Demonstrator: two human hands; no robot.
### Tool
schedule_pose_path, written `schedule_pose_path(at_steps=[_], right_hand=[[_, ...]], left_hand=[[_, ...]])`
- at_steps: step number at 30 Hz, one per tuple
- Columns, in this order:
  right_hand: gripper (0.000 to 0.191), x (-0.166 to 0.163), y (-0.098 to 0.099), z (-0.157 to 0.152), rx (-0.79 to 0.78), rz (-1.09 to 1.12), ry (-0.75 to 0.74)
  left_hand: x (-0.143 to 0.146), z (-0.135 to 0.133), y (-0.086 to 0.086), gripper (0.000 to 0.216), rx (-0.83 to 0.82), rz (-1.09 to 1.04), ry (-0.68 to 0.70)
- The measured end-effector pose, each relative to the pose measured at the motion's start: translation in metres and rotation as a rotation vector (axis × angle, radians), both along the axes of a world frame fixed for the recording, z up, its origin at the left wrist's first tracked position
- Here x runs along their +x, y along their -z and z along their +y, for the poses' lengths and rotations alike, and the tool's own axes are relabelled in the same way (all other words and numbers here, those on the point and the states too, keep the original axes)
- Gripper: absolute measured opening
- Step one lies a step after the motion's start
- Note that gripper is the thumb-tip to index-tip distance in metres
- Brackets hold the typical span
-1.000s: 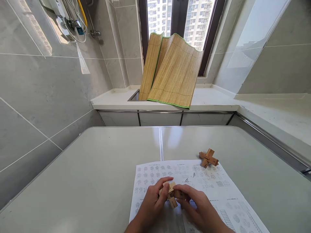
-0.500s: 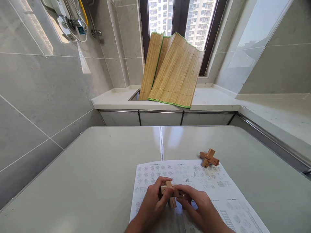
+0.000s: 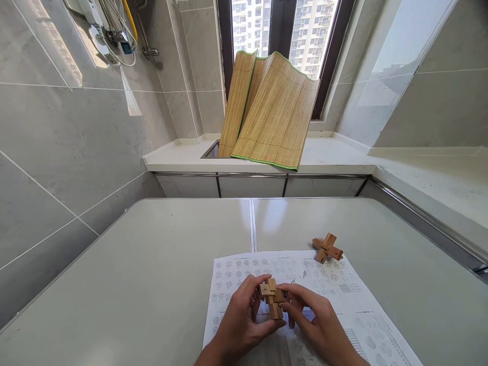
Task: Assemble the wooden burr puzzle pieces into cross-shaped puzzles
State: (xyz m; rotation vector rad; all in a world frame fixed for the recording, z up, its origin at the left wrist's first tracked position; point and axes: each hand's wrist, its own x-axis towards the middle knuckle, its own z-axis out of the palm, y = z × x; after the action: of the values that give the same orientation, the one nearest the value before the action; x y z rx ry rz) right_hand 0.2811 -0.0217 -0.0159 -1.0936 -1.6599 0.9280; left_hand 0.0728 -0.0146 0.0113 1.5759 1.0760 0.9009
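Observation:
Between my two hands is a wooden interlocking block puzzle [image 3: 273, 299], light brown, its bars crossing each other and a mark showing on one end. My left hand [image 3: 238, 317] grips it from the left, index finger at the top and thumb under the lower end. From the right, my right hand [image 3: 314, 315] pinches the end of the bar that sticks out to that side. Beneath both hands lies a printed paper sheet [image 3: 232, 279] covered in small diagrams. Part of the puzzle's left side is hidden by my fingers.
Crossed reddish-brown wooden pieces [image 3: 327, 248] rest at the sheet's upper right edge. The pale table [image 3: 133, 274] has a seam down its middle. Behind it, a folded bamboo mat [image 3: 276, 112] leans at the window on a white ledge [image 3: 335, 157]. Tiled walls flank both sides.
My left thumb has moved from the front of the puzzle to its lower end, so more of the puzzle shows. The puzzle has turned slightly and shifted a little to the right.

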Motion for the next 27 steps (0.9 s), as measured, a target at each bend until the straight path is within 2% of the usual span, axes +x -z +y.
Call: schedule_pose_path(at_steps=[3,13,20,27], right_hand=[[0.026,0.0012,0.0004,0.0000,-0.012,0.005,0.006],[0.028,-0.0001,0.0028,-0.0022,-0.042,0.012,-0.032],[0.031,0.0013,0.0075,-0.0014,-0.045,0.032,-0.015],[0.041,0.0002,-0.0017,0.0011,-0.251,0.077,-0.069]], left_hand=[[-0.0009,-0.0004,-0.0022,0.066,0.035,0.104,-0.009],[-0.0009,0.0011,0.0004,0.068,0.139,0.195,0.034],[0.0003,-0.0010,-0.0022,0.069,0.025,0.198,0.024],[0.0008,0.0000,-0.0009,0.069,-0.077,0.022,0.008]])
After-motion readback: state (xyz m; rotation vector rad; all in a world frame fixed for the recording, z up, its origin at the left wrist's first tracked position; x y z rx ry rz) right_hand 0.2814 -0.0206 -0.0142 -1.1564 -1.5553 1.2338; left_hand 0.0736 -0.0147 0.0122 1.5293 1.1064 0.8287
